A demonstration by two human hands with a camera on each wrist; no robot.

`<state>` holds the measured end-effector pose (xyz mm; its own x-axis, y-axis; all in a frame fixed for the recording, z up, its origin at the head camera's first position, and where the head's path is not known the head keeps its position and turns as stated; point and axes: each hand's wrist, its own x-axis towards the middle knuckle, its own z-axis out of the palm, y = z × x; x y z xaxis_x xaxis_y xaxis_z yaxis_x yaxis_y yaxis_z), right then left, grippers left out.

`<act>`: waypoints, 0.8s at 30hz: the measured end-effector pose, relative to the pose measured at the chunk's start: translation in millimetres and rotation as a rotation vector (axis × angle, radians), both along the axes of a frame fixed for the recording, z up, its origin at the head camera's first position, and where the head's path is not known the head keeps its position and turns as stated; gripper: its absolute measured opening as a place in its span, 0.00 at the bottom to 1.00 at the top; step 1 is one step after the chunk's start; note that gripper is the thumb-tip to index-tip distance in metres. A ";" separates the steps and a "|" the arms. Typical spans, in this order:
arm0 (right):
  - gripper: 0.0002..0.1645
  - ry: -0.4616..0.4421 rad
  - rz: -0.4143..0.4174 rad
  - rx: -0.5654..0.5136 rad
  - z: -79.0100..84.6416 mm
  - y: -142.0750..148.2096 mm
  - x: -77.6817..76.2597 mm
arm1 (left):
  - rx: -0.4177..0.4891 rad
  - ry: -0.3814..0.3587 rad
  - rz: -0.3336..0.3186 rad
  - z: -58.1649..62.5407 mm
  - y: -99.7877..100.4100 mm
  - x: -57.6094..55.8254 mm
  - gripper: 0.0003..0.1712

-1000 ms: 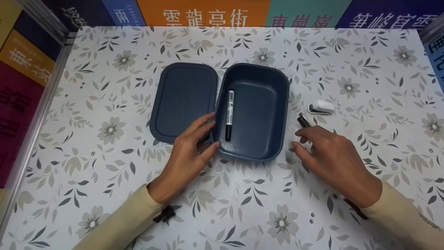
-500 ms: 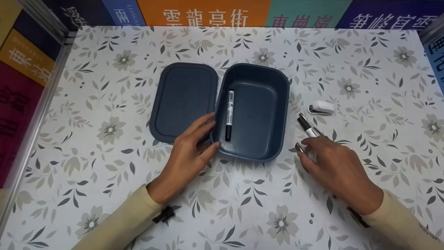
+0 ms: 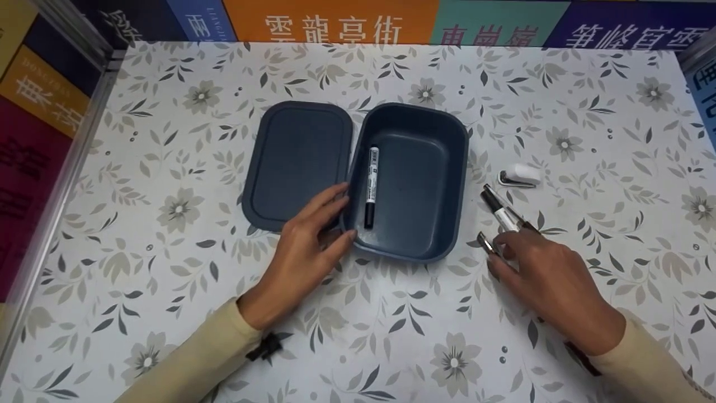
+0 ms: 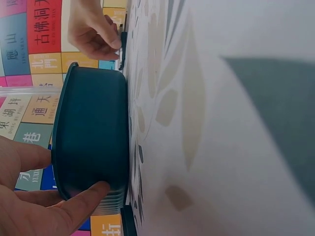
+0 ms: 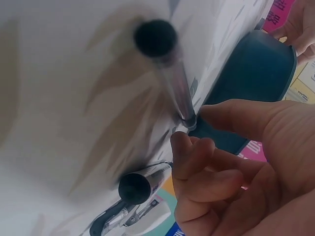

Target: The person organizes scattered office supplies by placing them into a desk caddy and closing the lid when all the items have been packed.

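Observation:
An open dark blue box (image 3: 417,190) holds a white marker with black ends (image 3: 372,176) along its left side. My left hand (image 3: 299,240) touches the box's left side and near corner with its fingertips; the left wrist view shows a finger (image 4: 91,194) against the outer wall. To the right of the box, my right hand (image 3: 542,268) is over a slim pen with a silver tip (image 3: 484,242). In the right wrist view the pen (image 5: 174,83) lies on the table, its far end beside the thumb and index fingertips. A second marker (image 3: 506,217), black-capped, lies just beyond the fingers.
The matching flat lid (image 3: 299,168) lies left of the box. A small white stapler (image 3: 520,176) sits at the right. Alongside the second marker is a dark and silver slim object (image 3: 526,221). Colourful lettered panels (image 3: 335,22) border the flower-patterned tabletop (image 3: 391,352).
My right hand has drawn back toward the lower right, uncovering the silver-tipped pen and more of the second marker. The left hand and the box have stayed in place.

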<state>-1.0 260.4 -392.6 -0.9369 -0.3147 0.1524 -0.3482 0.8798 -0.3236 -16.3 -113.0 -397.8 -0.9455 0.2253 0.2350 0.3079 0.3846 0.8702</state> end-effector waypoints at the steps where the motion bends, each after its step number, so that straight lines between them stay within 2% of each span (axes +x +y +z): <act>1: 0.06 -0.001 0.001 0.006 -0.3 -0.2 0.1 | -0.003 0.002 0.002 0.0 -0.1 -0.1 0.31; 10: 0.06 -0.030 -0.009 0.019 -2.6 -1.3 0.4 | -0.005 0.024 0.001 -1.1 -0.4 -0.6 0.31; 18: 0.05 -0.066 -0.018 0.026 0.9 -3.0 0.1 | 0.024 -0.003 -0.013 -1.1 -0.2 1.6 0.31; 24: 0.03 -0.045 0.006 0.014 1.8 -4.0 -3.4 | 0.017 0.007 -0.012 -0.5 -0.8 1.0 0.31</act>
<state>-4.4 256.5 -390.8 -0.9409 -0.3219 0.1058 -0.3386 0.8825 -0.3265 -15.3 -113.8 -398.3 -0.9413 0.2323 0.2451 0.3180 0.3663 0.8744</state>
